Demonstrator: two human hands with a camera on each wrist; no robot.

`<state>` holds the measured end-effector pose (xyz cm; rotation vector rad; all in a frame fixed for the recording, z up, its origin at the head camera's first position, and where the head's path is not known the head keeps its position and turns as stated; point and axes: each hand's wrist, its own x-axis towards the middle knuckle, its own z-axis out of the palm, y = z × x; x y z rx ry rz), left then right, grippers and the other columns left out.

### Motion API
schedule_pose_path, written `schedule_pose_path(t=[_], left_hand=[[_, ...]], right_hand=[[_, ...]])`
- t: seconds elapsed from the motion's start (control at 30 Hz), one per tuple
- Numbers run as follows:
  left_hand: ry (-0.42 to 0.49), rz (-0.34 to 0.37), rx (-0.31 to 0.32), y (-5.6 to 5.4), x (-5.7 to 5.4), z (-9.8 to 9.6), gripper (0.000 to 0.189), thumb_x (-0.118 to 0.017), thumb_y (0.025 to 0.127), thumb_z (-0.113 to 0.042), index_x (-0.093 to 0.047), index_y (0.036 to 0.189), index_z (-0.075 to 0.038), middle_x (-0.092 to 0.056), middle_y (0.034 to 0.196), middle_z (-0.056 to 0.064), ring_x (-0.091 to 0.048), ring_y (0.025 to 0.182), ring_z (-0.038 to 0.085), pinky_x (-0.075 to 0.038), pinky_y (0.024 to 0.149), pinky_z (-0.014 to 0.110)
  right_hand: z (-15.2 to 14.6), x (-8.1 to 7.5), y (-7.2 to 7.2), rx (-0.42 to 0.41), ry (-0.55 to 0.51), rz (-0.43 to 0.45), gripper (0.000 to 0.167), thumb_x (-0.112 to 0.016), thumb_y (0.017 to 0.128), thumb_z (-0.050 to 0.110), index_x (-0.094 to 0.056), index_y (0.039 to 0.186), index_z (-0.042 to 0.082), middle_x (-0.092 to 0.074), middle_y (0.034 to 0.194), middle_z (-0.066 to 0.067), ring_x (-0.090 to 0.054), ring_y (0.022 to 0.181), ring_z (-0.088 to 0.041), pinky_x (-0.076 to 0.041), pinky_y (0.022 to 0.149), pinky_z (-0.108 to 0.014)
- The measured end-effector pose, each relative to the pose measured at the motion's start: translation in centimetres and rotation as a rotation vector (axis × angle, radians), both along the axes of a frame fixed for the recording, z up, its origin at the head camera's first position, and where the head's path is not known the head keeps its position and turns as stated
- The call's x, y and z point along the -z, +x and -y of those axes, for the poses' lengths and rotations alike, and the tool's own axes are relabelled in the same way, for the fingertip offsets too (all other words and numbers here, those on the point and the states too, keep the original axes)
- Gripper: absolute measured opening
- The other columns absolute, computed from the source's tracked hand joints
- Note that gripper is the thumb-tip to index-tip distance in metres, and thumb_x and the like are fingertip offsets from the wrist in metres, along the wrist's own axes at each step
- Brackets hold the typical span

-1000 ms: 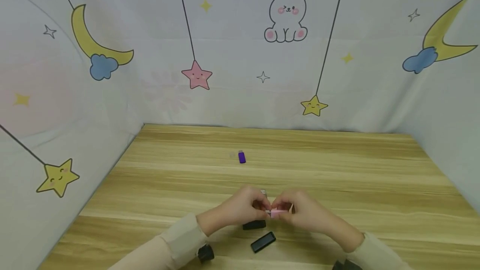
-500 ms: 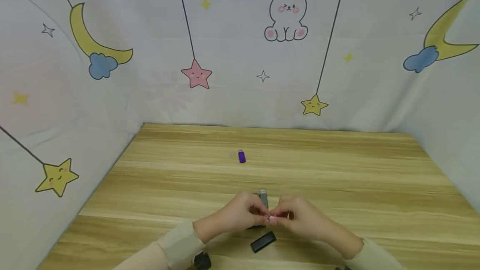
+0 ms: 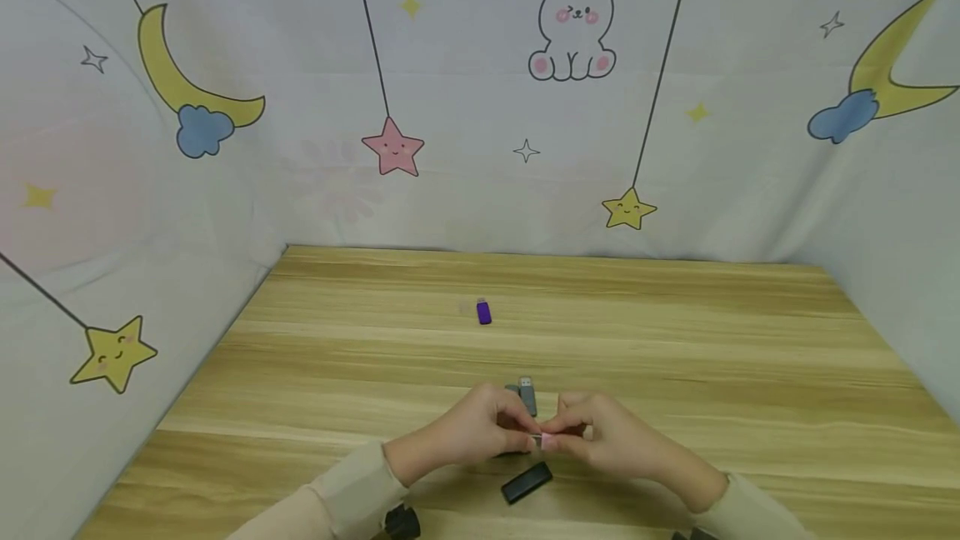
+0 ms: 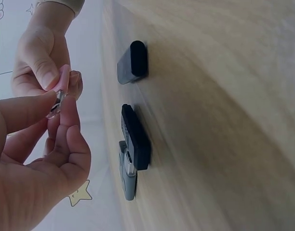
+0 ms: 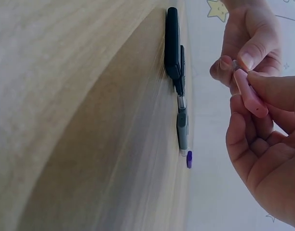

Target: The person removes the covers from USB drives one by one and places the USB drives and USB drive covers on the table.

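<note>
Pink stick (image 5: pixel 252 98) pinched between two hands

Nearest, on the person's side of the pink stick in the head view: a black oblong stick (image 3: pixel 527 483), lying on the wooden table (image 3: pixel 712 357). Slightly farther, left of the pink stick and mostly covered by the left hand (image 3: pixel 480 425) in the head view: a second black piece (image 4: pixel 136 139). Raised above the table, the pink stick itself: clear, shiny end piece (image 4: pixel 56 109) pinched by that left hand, thumb to fingers; pink body pinched likewise by the right hand (image 3: pixel 611 432), other fingers curled in. Just beyond the pink stick: a grey stick (image 3: pixel 528 398) with its metal plug bare, beside a grey piece (image 3: pixel 512 389) partly covered. Well beyond the pink stick, slightly left: a purple stick (image 3: pixel 483 312). Farthest, behind the pink stick: a pale cloth backdrop (image 3: pixel 465 207) printed with stars, moons and a rabbit.
</note>
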<state>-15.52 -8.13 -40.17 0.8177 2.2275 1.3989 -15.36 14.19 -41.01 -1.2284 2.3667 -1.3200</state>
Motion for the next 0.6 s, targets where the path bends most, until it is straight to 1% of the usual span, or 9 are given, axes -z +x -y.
schedule_pose_path(t=[0.1, 0.2, 0.4, 0.5, 0.6], left_hand=[[-0.009, 0.017, -0.006, -0.2, -0.2, 0.0, 0.007, -0.071, 0.083, 0.001, -0.074, 0.089, 0.003, -0.069, 0.087, 0.009, -0.058, 0.072, 0.001, -0.048, 0.065, 0.017], [-0.014, 0.038, -0.007, -0.7, -0.5, 0.0, 0.008, -0.07, 0.084, 0.0, -0.074, 0.091, 0.003, -0.069, 0.086, 0.007, -0.058, 0.072, 0.003, -0.049, 0.064, 0.017], [-0.009, 0.104, -0.039, -2.0, -1.4, 0.2, 0.012, -0.069, 0.086, -0.003, -0.072, 0.097, 0.003, -0.07, 0.089, 0.007, -0.06, 0.074, 0.007, -0.05, 0.064, 0.021], [-0.007, 0.089, -0.053, -2.6, -1.9, 0.3, 0.013, -0.069, 0.087, -0.004, -0.072, 0.097, 0.002, -0.07, 0.09, 0.007, -0.061, 0.074, 0.007, -0.051, 0.065, 0.023], [-0.004, 0.042, -0.069, -3.2, -2.4, 0.5, 0.014, -0.069, 0.087, -0.006, -0.072, 0.098, 0.002, -0.071, 0.092, 0.008, -0.062, 0.076, 0.007, -0.052, 0.067, 0.023]], right_hand=[[0.0, -0.1, -0.1, 0.011, 0.009, 0.011, 0.023, -0.067, 0.091, 0.02, -0.075, 0.103, 0.003, -0.052, 0.072, 0.009, -0.044, 0.069, 0.003, -0.045, 0.058, -0.021], [0.0, -0.4, -0.4, 0.025, 0.009, 0.019, 0.023, -0.067, 0.091, 0.018, -0.074, 0.104, 0.001, -0.053, 0.073, 0.008, -0.046, 0.069, 0.002, -0.046, 0.059, -0.02], [-0.2, -1.0, -1.7, 0.041, -0.008, -0.01, 0.019, -0.067, 0.09, 0.013, -0.074, 0.101, -0.001, -0.051, 0.07, 0.007, -0.044, 0.066, 0.001, -0.045, 0.058, -0.02], [-0.2, -1.4, -2.4, 0.057, -0.003, -0.027, 0.018, -0.068, 0.09, 0.012, -0.075, 0.1, -0.001, -0.052, 0.07, 0.007, -0.044, 0.065, 0.001, -0.046, 0.058, -0.02], [-0.2, -2.1, -3.1, 0.088, 0.022, -0.043, 0.017, -0.068, 0.089, 0.013, -0.075, 0.1, 0.001, -0.052, 0.071, 0.007, -0.046, 0.065, 0.0, -0.047, 0.058, -0.021]])
